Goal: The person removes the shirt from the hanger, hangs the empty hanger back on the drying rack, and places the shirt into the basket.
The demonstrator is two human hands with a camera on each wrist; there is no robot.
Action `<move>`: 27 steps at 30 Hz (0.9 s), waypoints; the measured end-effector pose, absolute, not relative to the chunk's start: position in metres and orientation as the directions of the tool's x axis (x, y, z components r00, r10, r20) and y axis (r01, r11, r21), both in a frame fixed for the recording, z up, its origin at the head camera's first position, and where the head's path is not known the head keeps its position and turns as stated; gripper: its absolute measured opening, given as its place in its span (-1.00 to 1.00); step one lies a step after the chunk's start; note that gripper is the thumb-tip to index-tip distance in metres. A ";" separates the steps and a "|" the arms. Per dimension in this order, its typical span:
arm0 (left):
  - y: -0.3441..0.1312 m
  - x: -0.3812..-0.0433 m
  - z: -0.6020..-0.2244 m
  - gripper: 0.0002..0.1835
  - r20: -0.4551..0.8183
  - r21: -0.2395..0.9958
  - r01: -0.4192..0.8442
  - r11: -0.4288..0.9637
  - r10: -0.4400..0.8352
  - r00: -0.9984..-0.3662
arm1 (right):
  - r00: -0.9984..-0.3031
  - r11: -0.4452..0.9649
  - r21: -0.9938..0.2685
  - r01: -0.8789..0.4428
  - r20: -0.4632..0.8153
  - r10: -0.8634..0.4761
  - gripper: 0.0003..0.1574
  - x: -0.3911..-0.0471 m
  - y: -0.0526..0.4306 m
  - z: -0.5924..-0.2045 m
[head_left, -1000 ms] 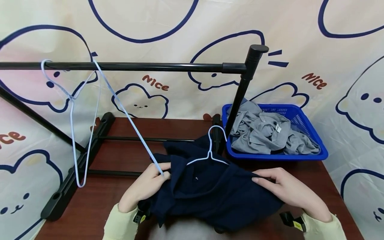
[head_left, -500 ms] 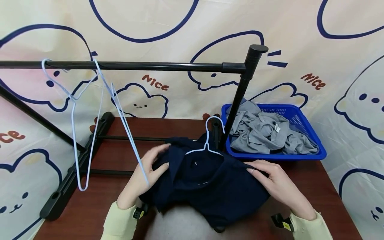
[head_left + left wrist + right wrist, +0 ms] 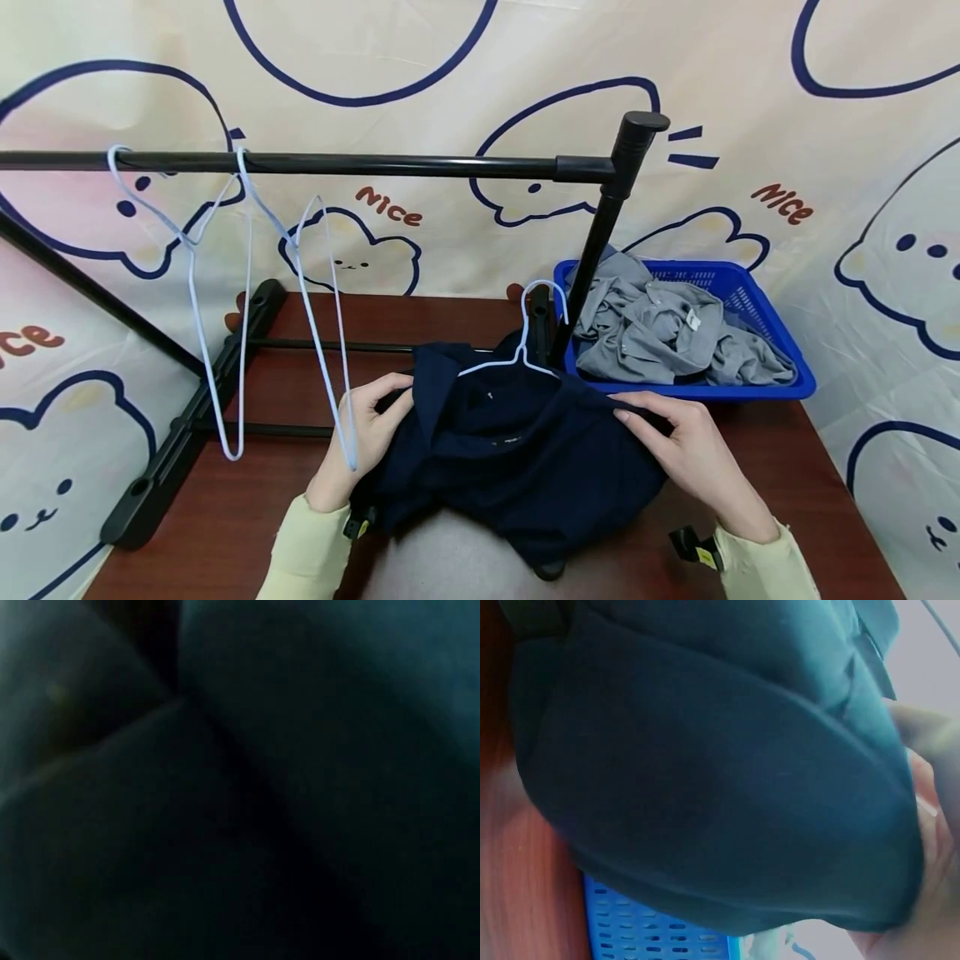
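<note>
In the head view a navy shirt [image 3: 540,467] is held over the near part of the table, its neck opening facing up. A light blue hanger [image 3: 522,357] sits inside the neck, with its hook sticking up and its arms partly hidden by the cloth. My left hand [image 3: 365,437] pinches the shirt at its left shoulder, thumb and fingers on the cloth. On the other side my right hand [image 3: 686,450] pinches the right shoulder. Dark cloth [image 3: 300,787] fills the left wrist view. In the right wrist view the shirt [image 3: 720,780] hangs beside my fingers [image 3: 924,780].
A black rack's rail [image 3: 375,163] crosses above the table [image 3: 765,475]. Two light blue hangers hang from it; the nearer hanger [image 3: 311,312] overlaps my left hand. At the back right, a blue basket [image 3: 757,321] holds grey clothing [image 3: 660,325]. A patterned cloth backs everything.
The shirt and its hanger have risen slightly toward the rack. My left hand has shifted its hold along the shoulder, and my right hand moved left. The nearer hanging hanger has swung and turned.
</note>
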State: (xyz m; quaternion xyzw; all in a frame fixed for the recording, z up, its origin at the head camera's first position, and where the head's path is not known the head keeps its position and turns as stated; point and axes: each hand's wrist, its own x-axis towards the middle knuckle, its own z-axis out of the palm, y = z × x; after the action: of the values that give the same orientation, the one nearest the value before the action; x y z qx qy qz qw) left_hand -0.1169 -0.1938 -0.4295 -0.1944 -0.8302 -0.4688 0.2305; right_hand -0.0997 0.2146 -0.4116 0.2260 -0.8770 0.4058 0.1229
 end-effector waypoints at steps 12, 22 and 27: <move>-0.193 -0.119 -0.437 -0.85 0.541 0.714 0.526 0.462 0.113 -0.834 | -0.865 0.581 -0.645 -0.497 0.425 -0.268 -0.70 -0.100 0.207 -0.412; -0.189 -0.116 -0.431 -0.77 0.568 0.711 0.578 0.400 0.158 -0.807 | -0.852 0.584 -0.624 -0.519 0.430 -0.298 -0.73 -0.103 0.186 -0.410; -0.183 -0.116 -0.428 -0.81 0.531 0.730 0.567 0.382 0.207 -0.822 | -0.830 0.545 -0.628 -0.556 0.454 -0.324 -0.75 -0.105 0.167 -0.414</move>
State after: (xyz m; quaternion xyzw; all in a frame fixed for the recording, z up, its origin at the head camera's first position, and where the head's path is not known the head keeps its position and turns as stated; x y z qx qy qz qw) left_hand -0.1157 -0.1831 -0.4283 -0.2383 -0.8118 -0.5021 0.1794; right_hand -0.1046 0.1672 -0.4145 0.2537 -0.8670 0.4040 0.1437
